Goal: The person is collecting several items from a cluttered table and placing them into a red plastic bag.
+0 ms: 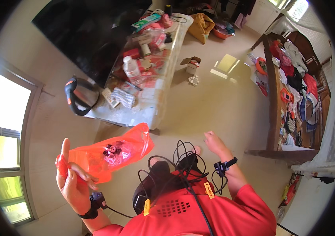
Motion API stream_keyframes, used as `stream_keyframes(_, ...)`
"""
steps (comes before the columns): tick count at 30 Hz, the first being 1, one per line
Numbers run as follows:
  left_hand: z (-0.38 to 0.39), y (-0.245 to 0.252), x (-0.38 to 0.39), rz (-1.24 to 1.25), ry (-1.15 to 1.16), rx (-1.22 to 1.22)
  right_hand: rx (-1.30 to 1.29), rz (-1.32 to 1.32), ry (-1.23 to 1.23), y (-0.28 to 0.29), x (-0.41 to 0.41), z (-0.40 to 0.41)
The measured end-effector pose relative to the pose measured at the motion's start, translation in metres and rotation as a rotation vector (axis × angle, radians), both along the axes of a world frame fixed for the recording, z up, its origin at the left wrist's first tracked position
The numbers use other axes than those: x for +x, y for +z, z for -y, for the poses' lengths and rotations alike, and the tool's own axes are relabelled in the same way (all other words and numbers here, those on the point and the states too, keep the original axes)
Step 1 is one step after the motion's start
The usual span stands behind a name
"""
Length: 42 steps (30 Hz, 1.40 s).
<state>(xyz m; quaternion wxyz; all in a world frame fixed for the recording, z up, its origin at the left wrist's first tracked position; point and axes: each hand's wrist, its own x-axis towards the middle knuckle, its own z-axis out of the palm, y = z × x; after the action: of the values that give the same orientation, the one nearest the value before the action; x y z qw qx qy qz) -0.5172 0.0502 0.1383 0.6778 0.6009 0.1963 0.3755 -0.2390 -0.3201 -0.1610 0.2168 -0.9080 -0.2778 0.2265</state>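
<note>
My left hand (74,183) grips the gathered end of a translucent red plastic bag (88,153), with one finger pointing up. Through the film show small dark round pieces (113,150) and some crinkled clear wrapping (117,159); what they are exactly I cannot make out. The bag hangs out sideways toward the near corner of the table. My right hand (214,143) is held over the floor, away from the bag, its fingers curled in with nothing visible in them. Straps with small devices sit on both wrists.
A cluttered table (152,110) holds an electric kettle (86,94), a plastic bottle (132,69) and a remote control (110,97). On the floor (214,106) stand an open carton (191,65) and crumpled paper (193,80). Black cables (182,174) loop before my body. Clothes cover a wooden bed (273,118).
</note>
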Motion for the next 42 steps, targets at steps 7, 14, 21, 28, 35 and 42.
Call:
stream_keyframes(7,0.098,0.016,0.111,-0.105,-0.164,0.012,0.047,0.114,-0.083,-0.006,0.048,0.129)
stream_keyframes(14,0.172,0.002,0.225,-0.157,-0.267,-0.144,0.066,0.047,-0.221,-0.014,0.095,0.216)
stream_keyframes(21,0.187,-0.063,0.344,-0.355,-0.492,-0.235,0.106,0.03,-0.298,-0.019,0.157,0.265)
stream_keyframes(28,0.179,-0.145,0.437,-0.491,-0.552,-0.397,0.037,0.004,-0.152,-0.017,0.25,0.241)
stream_keyframes(35,0.148,-0.177,0.527,-0.517,-0.634,-0.528,0.063,-0.033,-0.107,-0.033,0.349,0.206)
stream_keyframes(42,0.112,-0.188,0.592,-0.642,-0.514,-0.638,0.043,-0.01,-0.03,-0.035,0.44,0.151)
